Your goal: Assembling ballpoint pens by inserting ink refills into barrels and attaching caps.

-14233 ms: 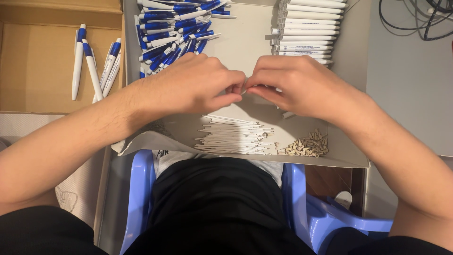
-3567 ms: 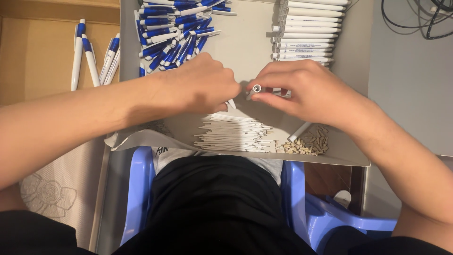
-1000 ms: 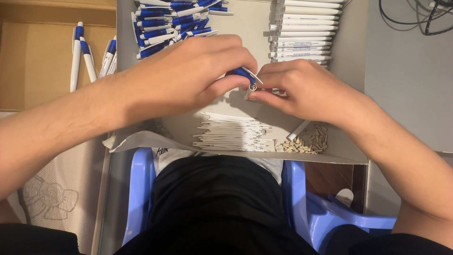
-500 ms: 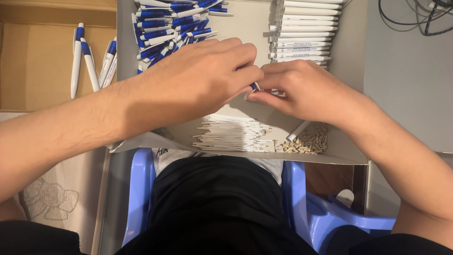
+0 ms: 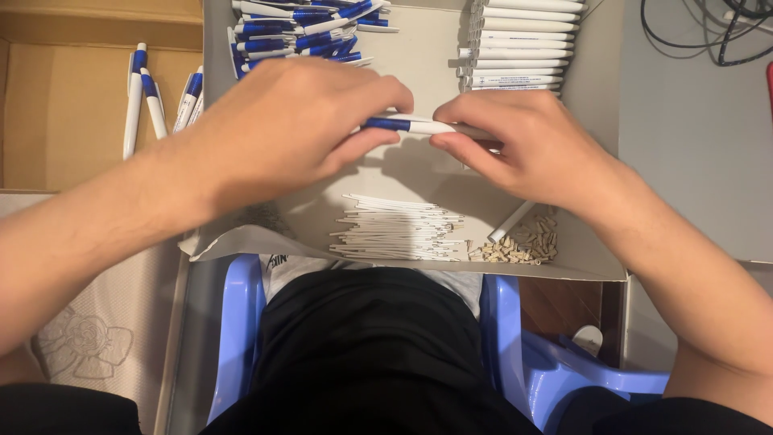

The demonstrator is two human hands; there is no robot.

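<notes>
A slim white pen with a blue grip band (image 5: 419,126) lies level across the upper middle of the frame, held above the pale bench. Its blue section sits toward the left end, pinched in the fingers of the left hand (image 5: 294,121), while the white barrel runs rightward into the fingers of the right hand (image 5: 515,141). Both ends are covered, so only the middle stretch shows.

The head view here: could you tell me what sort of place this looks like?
Probably a small pen-assembly workstation: both hands join a blue-and-white pen over a grey tray holding refills, springs and stacked white barrels.
</notes>
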